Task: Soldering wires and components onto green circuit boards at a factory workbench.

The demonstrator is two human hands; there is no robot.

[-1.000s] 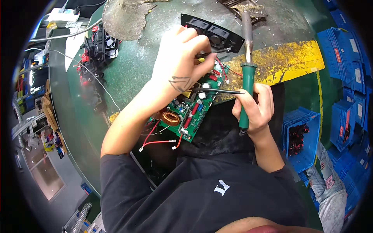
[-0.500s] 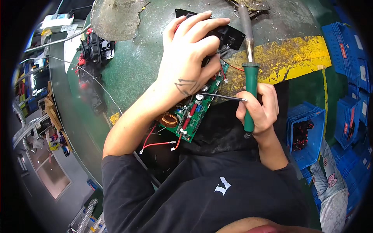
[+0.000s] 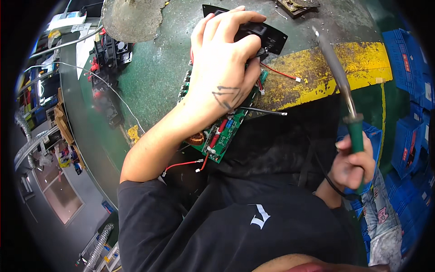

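Observation:
My left hand (image 3: 229,56) is curled over a black panel (image 3: 275,41) with holes at its corners, gripping it at the far end of a green circuit board (image 3: 232,136). The hand and wrist hide the board's middle. A copper coil (image 3: 195,138) and red parts show on its near end. Red wires (image 3: 183,164) hang from it there, and a black wire (image 3: 263,110) sticks out to the right. My right hand (image 3: 353,167) is closed round the green handle of a soldering iron (image 3: 356,136), held off to the right. Its blurred metal tip points away from me, apart from the board.
Under the work is a worn green bench with a yellow painted patch (image 3: 317,63). Black fans (image 3: 113,52) lie at the left, near a rough grey plate (image 3: 131,25). A dark solder-stained tray (image 3: 297,7) sits at the back. Blue crates (image 3: 408,63) stack along the right.
My right hand has swung the soldering iron right and toward me, away from the black wire's end. My left hand stays on the panel, shifted only slightly.

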